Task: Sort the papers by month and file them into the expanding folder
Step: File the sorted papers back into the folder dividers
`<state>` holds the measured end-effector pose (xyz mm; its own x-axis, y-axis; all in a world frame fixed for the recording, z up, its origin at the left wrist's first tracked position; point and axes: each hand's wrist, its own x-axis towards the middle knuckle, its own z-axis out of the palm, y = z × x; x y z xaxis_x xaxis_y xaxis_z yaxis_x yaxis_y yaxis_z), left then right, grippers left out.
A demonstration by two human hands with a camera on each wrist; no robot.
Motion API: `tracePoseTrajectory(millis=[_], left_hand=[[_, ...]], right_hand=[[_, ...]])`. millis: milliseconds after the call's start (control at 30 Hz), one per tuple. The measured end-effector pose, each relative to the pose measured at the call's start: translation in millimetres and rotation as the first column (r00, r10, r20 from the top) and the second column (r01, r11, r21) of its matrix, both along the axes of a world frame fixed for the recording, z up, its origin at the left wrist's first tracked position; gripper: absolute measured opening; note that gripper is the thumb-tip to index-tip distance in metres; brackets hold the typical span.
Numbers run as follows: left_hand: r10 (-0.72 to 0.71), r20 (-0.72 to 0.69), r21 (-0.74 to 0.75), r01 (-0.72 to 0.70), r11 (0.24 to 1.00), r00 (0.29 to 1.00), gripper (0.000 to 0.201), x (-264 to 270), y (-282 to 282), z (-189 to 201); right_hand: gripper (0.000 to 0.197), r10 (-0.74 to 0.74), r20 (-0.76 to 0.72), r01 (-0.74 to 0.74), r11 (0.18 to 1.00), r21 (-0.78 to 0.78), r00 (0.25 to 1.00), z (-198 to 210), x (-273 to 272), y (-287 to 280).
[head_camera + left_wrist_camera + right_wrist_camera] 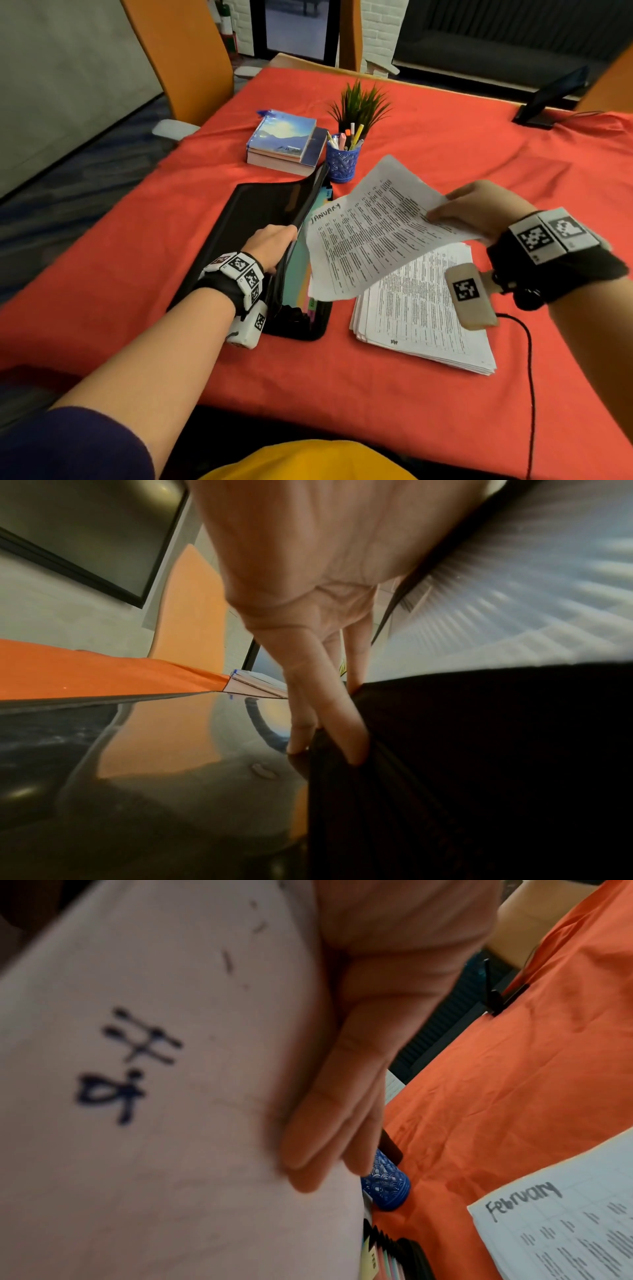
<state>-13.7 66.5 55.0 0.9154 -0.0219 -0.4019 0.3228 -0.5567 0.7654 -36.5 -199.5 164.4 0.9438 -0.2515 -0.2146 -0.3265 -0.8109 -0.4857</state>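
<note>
A black expanding folder (253, 219) lies on the red tablecloth, its coloured tabbed pockets (301, 274) showing. My left hand (274, 245) grips the edge of its raised front flap; in the left wrist view my fingers (329, 723) curl over that black edge (445, 750). My right hand (459, 209) pinches a printed sheet headed JANUARY (370, 233) and holds it in the air over the folder's right side. From the right wrist, my fingers (342, 1110) lie flat against the sheet's back (154, 1123). A stack of papers (428, 315) rests to the right, with February (565, 1221) on top.
A blue pen cup (342, 161), a pile of books (284, 144) and a small potted plant (359, 106) stand behind the folder. A black phone on a stand (548, 99) sits at the far right edge. An orange chair (185, 58) stands at the far left.
</note>
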Motion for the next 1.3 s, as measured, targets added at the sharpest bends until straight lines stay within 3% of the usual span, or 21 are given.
tracePoseTrajectory(millis=[233,533,733,833,1000,1133,1300], left_hand=[[-0.045,-0.009,0.026,0.045,0.999,0.999,0.026,0.4,-0.9,3.7],[-0.111,0.014,0.125,0.108,0.986,0.994,0.027,5.6,-1.9,18.6],[-0.122,0.044,0.152,0.114,0.982,0.992,0.028,7.1,-3.1,21.5],[-0.094,0.078,0.147,0.082,0.986,0.992,0.029,7.6,-0.6,26.0],[-0.069,0.166,0.165,0.041,0.985,0.984,0.035,14.2,19.5,40.4],[-0.092,0.158,0.196,0.060,0.979,0.983,0.037,11.5,21.8,54.2],[-0.168,0.096,0.256,0.138,0.957,0.981,0.028,6.3,10.4,64.0]], right_hand=[[0.022,0.006,0.188,0.002,0.999,-0.041,0.982,-13.0,22.4,35.3],[0.019,0.145,0.257,-0.110,0.983,-0.147,0.955,-55.0,3.5,83.0],[0.013,0.079,0.233,-0.099,0.992,0.073,0.969,-92.0,-2.5,109.5],[0.020,0.033,0.191,-0.072,0.977,0.199,0.981,-110.0,0.4,119.8],[0.021,-0.046,0.291,-0.017,0.977,0.210,0.956,-94.3,13.3,103.3],[0.020,-0.007,0.347,-0.049,0.987,0.153,0.938,-72.5,16.9,97.5],[0.034,0.155,0.128,-0.190,0.919,0.345,0.980,-86.3,11.8,129.6]])
